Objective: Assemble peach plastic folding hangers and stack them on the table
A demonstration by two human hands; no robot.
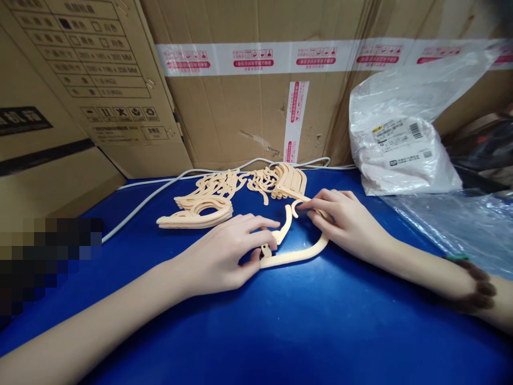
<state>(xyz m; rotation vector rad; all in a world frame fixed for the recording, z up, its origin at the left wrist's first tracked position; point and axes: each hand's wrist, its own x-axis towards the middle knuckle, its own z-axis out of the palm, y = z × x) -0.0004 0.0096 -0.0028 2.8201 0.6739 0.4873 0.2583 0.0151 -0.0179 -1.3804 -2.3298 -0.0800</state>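
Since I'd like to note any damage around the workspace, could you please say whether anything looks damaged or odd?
Yes: the cardboard box behind the blue surface has a pale, ragged scuff left of its vertical tape, where the cardboard looks scraped. Nothing else clearly stands out.

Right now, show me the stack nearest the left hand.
The left stack, just behind the left hand; the right stack sits farther off, near the right hand.

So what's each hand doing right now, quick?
Left hand: closed, thumb and fingers holding one end of the curved beige piece.
Right hand: partly closed, fingers curled over its other end.
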